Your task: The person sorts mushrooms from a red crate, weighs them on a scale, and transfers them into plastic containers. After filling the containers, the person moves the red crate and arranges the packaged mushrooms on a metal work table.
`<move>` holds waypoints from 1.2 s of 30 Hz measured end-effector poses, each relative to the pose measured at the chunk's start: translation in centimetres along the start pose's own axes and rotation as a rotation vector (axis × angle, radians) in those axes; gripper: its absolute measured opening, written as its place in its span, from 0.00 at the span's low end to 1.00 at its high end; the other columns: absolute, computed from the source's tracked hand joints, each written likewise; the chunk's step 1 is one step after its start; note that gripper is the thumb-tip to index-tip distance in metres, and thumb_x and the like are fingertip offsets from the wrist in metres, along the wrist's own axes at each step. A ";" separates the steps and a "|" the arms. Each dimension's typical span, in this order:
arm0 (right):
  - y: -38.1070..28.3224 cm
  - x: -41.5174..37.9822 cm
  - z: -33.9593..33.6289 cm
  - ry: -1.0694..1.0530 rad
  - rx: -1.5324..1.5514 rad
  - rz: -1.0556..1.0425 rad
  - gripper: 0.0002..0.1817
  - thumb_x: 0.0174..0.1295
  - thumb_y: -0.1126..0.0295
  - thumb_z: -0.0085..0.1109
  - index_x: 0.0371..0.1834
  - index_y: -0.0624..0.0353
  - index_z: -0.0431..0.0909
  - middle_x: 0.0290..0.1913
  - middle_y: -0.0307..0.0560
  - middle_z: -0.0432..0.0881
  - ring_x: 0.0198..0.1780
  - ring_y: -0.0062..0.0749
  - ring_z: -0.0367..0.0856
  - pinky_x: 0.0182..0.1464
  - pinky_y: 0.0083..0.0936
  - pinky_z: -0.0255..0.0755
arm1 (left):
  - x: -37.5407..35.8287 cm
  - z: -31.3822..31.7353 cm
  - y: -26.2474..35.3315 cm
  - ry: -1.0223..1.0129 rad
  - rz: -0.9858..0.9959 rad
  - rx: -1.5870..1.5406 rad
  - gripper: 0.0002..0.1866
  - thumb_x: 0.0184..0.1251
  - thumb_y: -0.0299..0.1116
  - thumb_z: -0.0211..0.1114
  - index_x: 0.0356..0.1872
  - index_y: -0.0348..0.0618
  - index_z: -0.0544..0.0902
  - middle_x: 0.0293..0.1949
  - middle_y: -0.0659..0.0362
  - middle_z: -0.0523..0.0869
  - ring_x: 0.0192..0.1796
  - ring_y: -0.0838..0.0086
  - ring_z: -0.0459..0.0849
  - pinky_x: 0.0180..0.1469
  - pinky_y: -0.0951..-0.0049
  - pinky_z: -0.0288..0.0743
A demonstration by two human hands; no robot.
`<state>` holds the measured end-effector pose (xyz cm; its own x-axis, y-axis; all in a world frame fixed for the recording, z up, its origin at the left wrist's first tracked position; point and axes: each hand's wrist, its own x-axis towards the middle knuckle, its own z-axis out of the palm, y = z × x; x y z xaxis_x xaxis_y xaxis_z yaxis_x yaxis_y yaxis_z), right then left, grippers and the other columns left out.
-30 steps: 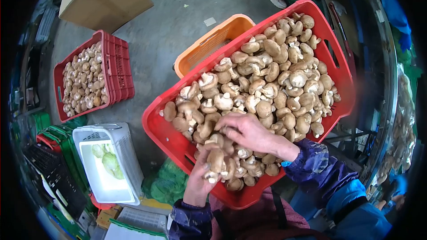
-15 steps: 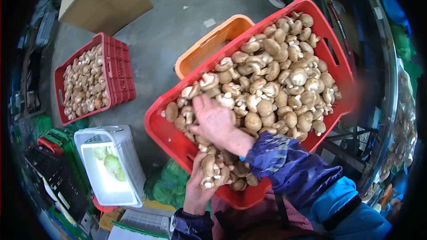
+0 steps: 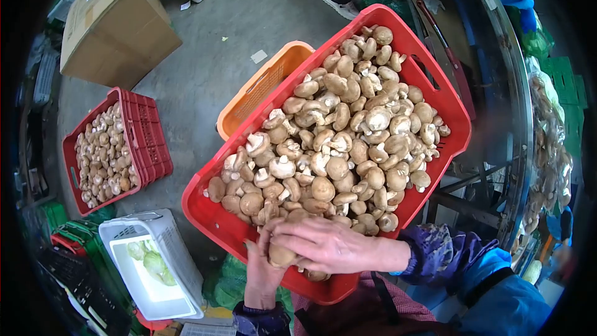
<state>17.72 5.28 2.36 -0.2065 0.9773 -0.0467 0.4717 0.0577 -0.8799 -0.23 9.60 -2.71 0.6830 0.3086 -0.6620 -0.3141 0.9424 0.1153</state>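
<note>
A large red crate point(image 3: 208, 221) full of brown-capped shiitake mushrooms point(image 3: 323, 188) lies in front of me, set at a slant. At its near left end my left hand point(image 3: 264, 270) is curled around a few mushrooms point(image 3: 283, 255). My right hand point(image 3: 339, 246) lies over the same mushrooms from the right, its fingers bent around them and touching the left hand. Most of what the hands hold is hidden under the right fingers. Loose mushrooms lie in the crate just beyond the hands.
An orange crate point(image 3: 264, 84) stands behind the red one. Leftward are a smaller red crate of mushrooms point(image 3: 147, 130), a cardboard box point(image 3: 124, 31) and a white basket point(image 3: 165, 224) with cabbage. A metal-edged bench point(image 3: 521, 118) runs along the right. A person's shoe point(image 3: 339, 6) shows at the top.
My right hand has moved from the pile in the crate back toward me, onto the mushrooms in my left hand. The whole view has shifted a little.
</note>
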 end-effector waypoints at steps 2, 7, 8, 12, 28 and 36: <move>-0.5 -0.9 0.0 0.006 0.053 0.076 0.31 0.48 0.67 0.63 0.57 0.59 0.62 0.53 0.52 0.69 0.54 0.45 0.70 0.53 0.35 0.69 | 0.4 -1.1 -0.8 -0.013 0.039 0.145 0.32 0.64 0.59 0.46 0.60 0.44 0.63 0.60 0.52 0.68 0.61 0.62 0.70 0.58 0.56 0.70; 2.6 0.0 -3.8 0.160 -0.178 0.221 0.30 0.50 0.66 0.62 0.57 0.62 0.64 0.49 0.54 0.73 0.44 0.45 0.76 0.44 0.37 0.73 | 0.3 -1.3 -1.0 -0.256 -0.080 0.074 0.33 0.57 0.52 0.60 0.59 0.44 0.63 0.58 0.44 0.66 0.58 0.49 0.69 0.51 0.51 0.72; 4.5 0.2 -4.5 0.203 -0.433 0.256 0.31 0.48 0.65 0.63 0.57 0.62 0.64 0.49 0.54 0.74 0.40 0.45 0.78 0.42 0.37 0.74 | 0.2 -1.2 -1.1 -0.278 -0.089 -0.018 0.31 0.60 0.51 0.58 0.60 0.46 0.62 0.57 0.43 0.65 0.56 0.43 0.68 0.44 0.46 0.74; 10.2 0.9 -4.8 0.173 -0.784 0.572 0.28 0.53 0.59 0.58 0.54 0.65 0.66 0.41 0.54 0.73 0.41 0.40 0.74 0.42 0.35 0.71 | 0.3 -1.4 -1.6 -0.247 -0.057 -0.068 0.31 0.59 0.51 0.58 0.60 0.48 0.62 0.57 0.42 0.65 0.56 0.41 0.68 0.42 0.44 0.74; 4.2 0.2 2.5 0.062 -0.258 0.162 0.30 0.52 0.66 0.59 0.60 0.54 0.63 0.55 0.50 0.67 0.53 0.44 0.67 0.53 0.38 0.65 | -1.7 -2.5 -1.8 -0.279 -0.045 -0.120 0.33 0.55 0.51 0.62 0.59 0.47 0.65 0.57 0.42 0.67 0.54 0.46 0.72 0.43 0.48 0.76; 3.2 -1.6 -1.8 -0.119 0.345 0.173 0.25 0.61 0.65 0.52 0.60 0.59 0.62 0.60 0.52 0.66 0.62 0.46 0.65 0.60 0.36 0.65 | -2.0 -2.0 -1.1 -0.210 -0.004 -0.060 0.34 0.52 0.52 0.64 0.58 0.48 0.67 0.56 0.44 0.67 0.47 0.50 0.74 0.43 0.49 0.76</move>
<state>21.09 4.29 0.40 -0.2569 0.9351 -0.2442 0.1972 -0.1967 -0.9604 -2.62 7.63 -3.00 0.8048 0.3311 -0.4927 -0.3454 0.9362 0.0649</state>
